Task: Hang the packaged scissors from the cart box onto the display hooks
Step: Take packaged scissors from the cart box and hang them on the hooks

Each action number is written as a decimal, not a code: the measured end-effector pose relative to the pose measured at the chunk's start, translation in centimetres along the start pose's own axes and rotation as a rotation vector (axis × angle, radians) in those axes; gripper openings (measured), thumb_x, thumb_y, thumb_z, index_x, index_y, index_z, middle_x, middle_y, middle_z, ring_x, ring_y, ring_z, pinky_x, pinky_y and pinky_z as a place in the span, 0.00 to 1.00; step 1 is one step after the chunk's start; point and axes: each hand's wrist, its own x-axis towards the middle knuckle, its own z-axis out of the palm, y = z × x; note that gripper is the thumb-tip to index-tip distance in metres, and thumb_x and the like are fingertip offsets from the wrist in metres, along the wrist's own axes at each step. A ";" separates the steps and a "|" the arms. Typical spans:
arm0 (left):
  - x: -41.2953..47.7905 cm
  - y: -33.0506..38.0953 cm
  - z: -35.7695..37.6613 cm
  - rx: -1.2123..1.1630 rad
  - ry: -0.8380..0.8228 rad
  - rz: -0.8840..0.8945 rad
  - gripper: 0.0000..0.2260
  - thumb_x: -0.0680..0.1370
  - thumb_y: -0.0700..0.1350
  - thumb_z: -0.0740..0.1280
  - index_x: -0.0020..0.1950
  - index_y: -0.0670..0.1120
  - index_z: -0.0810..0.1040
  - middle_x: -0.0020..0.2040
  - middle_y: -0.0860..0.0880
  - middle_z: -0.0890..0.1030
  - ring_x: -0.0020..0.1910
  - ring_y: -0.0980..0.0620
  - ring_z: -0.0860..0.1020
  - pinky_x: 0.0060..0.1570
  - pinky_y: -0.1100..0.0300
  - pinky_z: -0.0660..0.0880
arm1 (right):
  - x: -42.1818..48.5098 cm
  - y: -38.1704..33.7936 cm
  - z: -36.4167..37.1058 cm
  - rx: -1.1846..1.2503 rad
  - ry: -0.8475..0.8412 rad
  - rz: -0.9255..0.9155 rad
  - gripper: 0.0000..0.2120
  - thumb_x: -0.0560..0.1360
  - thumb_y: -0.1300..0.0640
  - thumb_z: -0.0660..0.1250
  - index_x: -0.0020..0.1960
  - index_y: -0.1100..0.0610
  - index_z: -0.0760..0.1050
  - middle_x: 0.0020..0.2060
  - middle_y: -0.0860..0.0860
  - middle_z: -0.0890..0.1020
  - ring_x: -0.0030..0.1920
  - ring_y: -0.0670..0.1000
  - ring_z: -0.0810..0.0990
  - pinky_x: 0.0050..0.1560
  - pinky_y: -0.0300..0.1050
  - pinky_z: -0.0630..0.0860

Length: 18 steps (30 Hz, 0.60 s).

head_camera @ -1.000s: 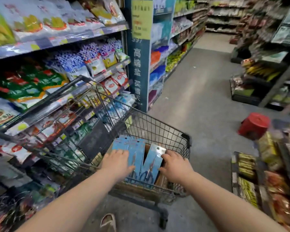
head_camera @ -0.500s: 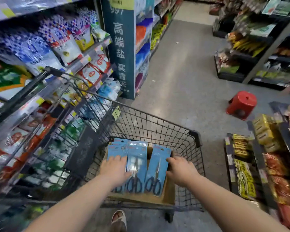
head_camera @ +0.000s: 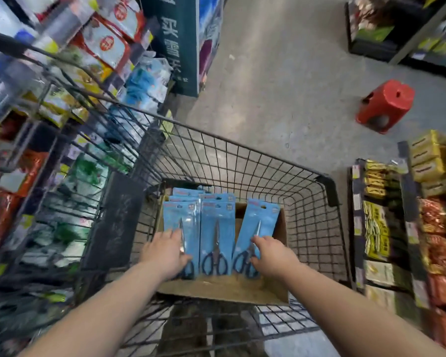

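Cardboard box (head_camera: 224, 289), three front scissors packs (head_camera: 218, 217)

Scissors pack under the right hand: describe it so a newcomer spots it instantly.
In the wire cart sits a cardboard box of blue packs. Take the rightmost pack, touched by the right hand. It alone leans sideways, away from the others.

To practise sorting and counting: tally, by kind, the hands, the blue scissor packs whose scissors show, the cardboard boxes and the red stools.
Hands: 2, left hand and right hand
Scissor packs: 3, left pack, middle pack, right pack
Cardboard box: 1
Red stool: 1
Total: 7
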 end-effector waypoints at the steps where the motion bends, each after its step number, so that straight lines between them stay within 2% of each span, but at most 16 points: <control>1: 0.6 -0.3 0.5 -0.016 -0.009 -0.014 0.31 0.75 0.60 0.62 0.73 0.48 0.58 0.71 0.48 0.65 0.70 0.46 0.64 0.65 0.50 0.67 | 1.0 -0.2 0.2 0.015 -0.021 0.003 0.24 0.76 0.48 0.60 0.70 0.51 0.61 0.66 0.53 0.69 0.65 0.57 0.69 0.63 0.55 0.70; 11: 6.7 -2.4 6.8 -0.212 -0.111 -0.196 0.33 0.74 0.57 0.65 0.74 0.46 0.58 0.71 0.43 0.67 0.68 0.42 0.67 0.66 0.50 0.66 | 11.2 -1.6 4.1 0.208 -0.167 0.060 0.29 0.76 0.50 0.62 0.73 0.54 0.58 0.70 0.54 0.66 0.66 0.57 0.70 0.63 0.51 0.69; 15: 9.1 -2.5 8.9 -0.334 -0.092 -0.232 0.35 0.74 0.55 0.67 0.75 0.46 0.55 0.72 0.44 0.64 0.69 0.42 0.66 0.67 0.49 0.66 | 13.9 -1.4 6.1 0.337 -0.142 0.121 0.26 0.75 0.52 0.64 0.70 0.55 0.61 0.65 0.55 0.72 0.59 0.57 0.75 0.50 0.47 0.73; 18: 10.7 -2.7 10.0 -0.412 -0.063 -0.325 0.37 0.74 0.53 0.67 0.76 0.46 0.51 0.74 0.45 0.60 0.71 0.43 0.63 0.68 0.48 0.65 | 15.5 -1.5 7.4 0.440 -0.116 0.166 0.25 0.74 0.54 0.65 0.68 0.55 0.63 0.61 0.55 0.75 0.57 0.58 0.76 0.53 0.51 0.74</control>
